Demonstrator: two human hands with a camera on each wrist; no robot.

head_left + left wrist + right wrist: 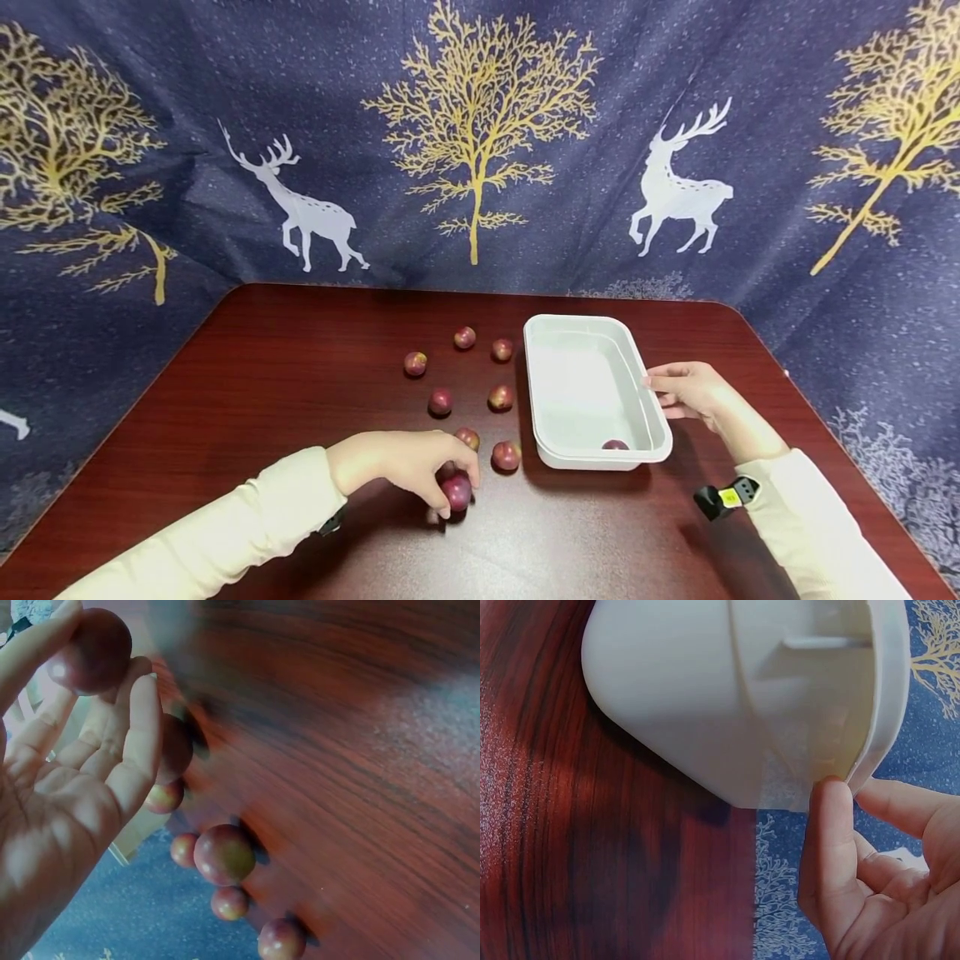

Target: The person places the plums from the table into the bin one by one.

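My left hand (408, 463) pinches a dark red plum (457, 492) between thumb and fingertips, near the table's front. In the left wrist view this plum (96, 652) sits at the fingertips, with the palm facing the camera. Just past that hand lie two more plums, one (468, 438) partly covered by the fingers and one (507, 456) to its right. My right hand (693, 392) holds the right rim of a white plastic tub (600, 460), thumb and fingers on either side of the rim in the right wrist view. Inside the tub, a plum (615, 445) shows partly behind the near wall.
Several other plums lie loose left of the tub, among them a mottled one (501, 397), a dark one (440, 402) and one farther back (465, 337). The dark wooden table (300, 358) ends at a blue patterned cloth (420, 233) behind it.
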